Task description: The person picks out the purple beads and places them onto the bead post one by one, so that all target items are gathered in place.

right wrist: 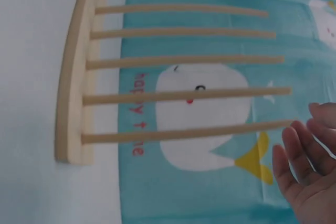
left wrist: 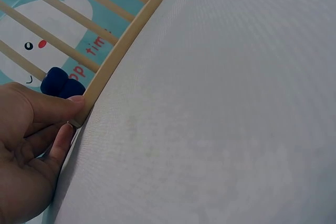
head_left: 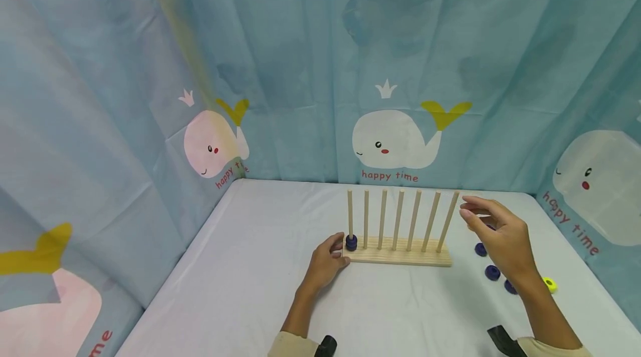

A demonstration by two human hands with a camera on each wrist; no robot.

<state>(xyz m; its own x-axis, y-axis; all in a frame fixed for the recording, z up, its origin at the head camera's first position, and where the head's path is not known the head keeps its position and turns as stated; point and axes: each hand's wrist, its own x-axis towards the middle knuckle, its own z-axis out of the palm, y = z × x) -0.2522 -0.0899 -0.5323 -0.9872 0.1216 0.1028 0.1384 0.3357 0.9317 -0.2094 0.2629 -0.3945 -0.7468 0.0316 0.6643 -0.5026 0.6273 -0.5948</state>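
Observation:
A wooden peg rack (head_left: 400, 258) with several upright pegs stands on the white-covered table. Two dark blue beads (head_left: 351, 243) are stacked low on its leftmost peg; they also show as rounded beads (left wrist: 63, 83) in the left wrist view. My left hand (head_left: 324, 263) grips the left end of the base, thumb at the front corner and fingers behind. Beside the top of the rightmost peg (head_left: 448, 222) hovers my right hand (head_left: 506, 237). Its fingers are loosely bent, with nothing visible between them; the right wrist view shows the bare fingers and palm (right wrist: 315, 182).
Several loose dark blue beads (head_left: 493, 273) lie right of the rack, some partly hidden by the right hand and forearm. A yellow bead (head_left: 550, 284) lies beyond that forearm. Behind the table hangs a blue curtain (head_left: 300, 140) printed with whales.

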